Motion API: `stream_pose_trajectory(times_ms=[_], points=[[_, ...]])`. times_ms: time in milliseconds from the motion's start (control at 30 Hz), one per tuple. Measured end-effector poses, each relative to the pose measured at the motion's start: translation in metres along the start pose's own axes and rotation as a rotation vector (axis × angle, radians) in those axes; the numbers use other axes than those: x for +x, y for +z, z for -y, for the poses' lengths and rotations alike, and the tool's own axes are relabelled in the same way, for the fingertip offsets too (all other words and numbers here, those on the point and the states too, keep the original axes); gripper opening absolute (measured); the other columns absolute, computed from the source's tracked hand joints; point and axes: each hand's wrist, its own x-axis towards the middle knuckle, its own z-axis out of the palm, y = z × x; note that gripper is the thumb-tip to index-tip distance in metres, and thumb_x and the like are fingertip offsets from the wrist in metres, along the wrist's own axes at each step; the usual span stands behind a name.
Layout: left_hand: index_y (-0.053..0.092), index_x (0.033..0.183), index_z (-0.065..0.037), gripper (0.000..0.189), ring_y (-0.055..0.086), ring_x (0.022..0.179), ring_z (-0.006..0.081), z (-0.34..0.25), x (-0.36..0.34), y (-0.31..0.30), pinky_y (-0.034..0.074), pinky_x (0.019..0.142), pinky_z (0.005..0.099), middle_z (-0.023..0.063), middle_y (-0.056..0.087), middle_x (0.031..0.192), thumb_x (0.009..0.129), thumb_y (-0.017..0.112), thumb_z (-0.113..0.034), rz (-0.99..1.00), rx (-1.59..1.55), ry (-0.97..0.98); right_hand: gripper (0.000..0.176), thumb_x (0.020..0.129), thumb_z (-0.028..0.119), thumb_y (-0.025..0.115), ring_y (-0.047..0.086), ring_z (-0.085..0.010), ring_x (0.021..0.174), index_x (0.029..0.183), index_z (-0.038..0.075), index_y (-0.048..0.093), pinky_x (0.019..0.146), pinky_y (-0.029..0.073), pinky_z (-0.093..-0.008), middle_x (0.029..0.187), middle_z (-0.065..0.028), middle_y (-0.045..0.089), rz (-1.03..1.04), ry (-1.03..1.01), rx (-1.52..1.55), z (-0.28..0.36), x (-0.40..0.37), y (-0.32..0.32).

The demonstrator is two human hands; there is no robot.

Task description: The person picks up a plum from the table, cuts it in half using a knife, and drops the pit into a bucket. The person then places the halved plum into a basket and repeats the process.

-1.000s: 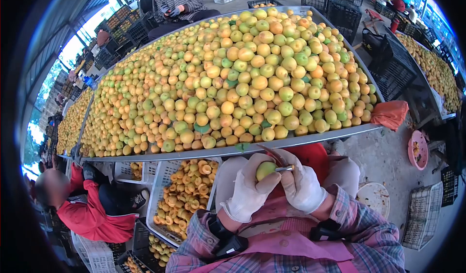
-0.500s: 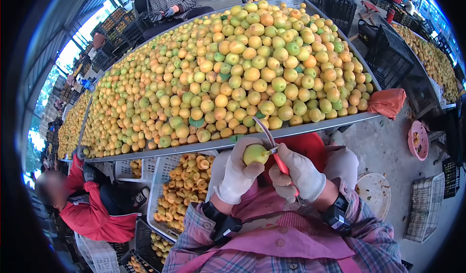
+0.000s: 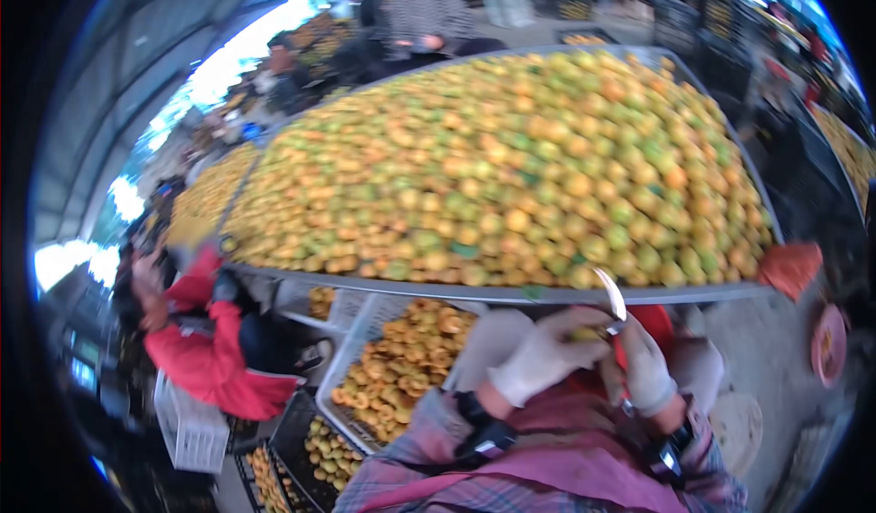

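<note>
My gloved left hand (image 3: 552, 353) is closed around a greenish-yellow apricot (image 3: 584, 334), which its fingers partly cover. In my gloved right hand (image 3: 646, 371) is a curved knife (image 3: 615, 301) with a red handle. The blade points up and stands close beside the fruit; blur hides whether it touches. Both hands are over my lap, just below the near edge of a metal-rimmed table (image 3: 511, 294). A large heap of apricots (image 3: 493, 175) covers that table.
Left of my lap, a white crate (image 3: 343, 353) holds split apricots (image 3: 401, 367). A dark crate (image 3: 301, 413) with whole fruit stands below it. A person in red (image 3: 214, 358) sits at the left; another person (image 3: 427, 15) sits beyond the table. A pink basin (image 3: 829, 344) is at right.
The view has swung left and up, so the table and hands appear farther right and are blurred. My left fingers now cover more of the apricot. The knife stays in my right hand.
</note>
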Motion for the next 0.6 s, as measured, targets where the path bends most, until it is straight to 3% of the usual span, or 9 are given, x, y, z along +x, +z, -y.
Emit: stream_pose_trajectory(times_ms=[67,167,400,433,467,533,600], points=[[0.066,0.109,-0.003,0.025,0.059,0.084,0.0080,0.046,0.010,0.009,0.046,0.071,0.0231,0.0025,0.065,0.094,0.087,0.066,-0.014,-0.006,-0.259,0.018,0.054,0.103,0.043,0.031,0.040,-0.0121,0.034,0.139,0.004,0.038,0.034,0.032,-0.0243,0.050,-0.0028,0.045,0.004,-0.035,-0.007,-0.005,0.004,0.005],[0.066,0.106,-0.005,0.019,0.054,0.085,0.0105,0.057,0.013,0.005,0.044,0.075,0.0252,0.0022,0.059,0.096,0.090,0.065,-0.016,-0.019,-0.138,0.156,0.052,0.104,0.042,0.031,0.040,-0.0121,0.034,0.139,0.004,0.040,0.034,0.032,-0.0248,0.049,-0.0030,0.044,0.033,-0.063,-0.087,-0.013,0.009,0.004],[0.065,0.108,-0.002,0.020,0.053,0.087,0.0114,0.070,0.015,0.005,0.044,0.076,0.0252,0.0031,0.058,0.102,0.092,0.062,-0.014,0.015,-0.150,0.190,0.052,0.104,0.042,0.032,0.038,-0.0126,0.034,0.138,0.004,0.042,0.033,0.033,-0.0262,0.047,-0.0028,0.042,0.010,-0.022,-0.062,-0.019,0.008,-0.003],[0.065,0.098,0.000,0.015,0.056,0.085,0.0123,0.065,0.014,0.009,0.046,0.077,0.0259,0.0036,0.058,0.093,0.093,0.062,-0.014,-0.023,-0.199,0.153,0.051,0.104,0.042,0.032,0.038,-0.0127,0.034,0.137,0.004,0.043,0.033,0.033,-0.0261,0.047,-0.0027,0.042,0.001,-0.034,-0.065,-0.020,0.008,-0.004],[0.065,0.098,0.000,0.015,0.056,0.085,0.0123,0.069,0.016,0.010,0.046,0.077,0.0259,0.0036,0.058,0.093,0.093,0.062,-0.014,-0.022,-0.199,0.151,0.051,0.104,0.041,0.033,0.038,-0.0128,0.034,0.136,0.004,0.044,0.033,0.033,-0.0261,0.048,-0.0026,0.042,-0.009,-0.044,-0.069,-0.021,0.007,-0.005],[0.064,0.105,-0.002,0.016,0.053,0.078,0.0099,0.080,0.021,0.009,0.044,0.069,0.0238,0.0016,0.056,0.091,0.093,0.061,-0.013,0.127,-0.373,-0.002,0.049,0.104,0.041,0.033,0.039,-0.0128,0.034,0.134,0.004,0.045,0.033,0.033,-0.0257,0.048,-0.0024,0.042,-0.038,-0.052,-0.034,-0.027,0.006,-0.009],[0.060,0.111,-0.003,0.020,0.051,0.075,0.0090,0.088,0.022,0.017,0.042,0.066,0.0231,0.0008,0.056,0.090,0.093,0.061,-0.013,0.112,-0.466,-0.058,0.048,0.104,0.040,0.034,0.039,-0.0127,0.034,0.133,0.004,0.046,0.033,0.034,-0.0254,0.049,-0.0023,0.043,-0.074,-0.058,0.000,-0.030,0.005,-0.013]])
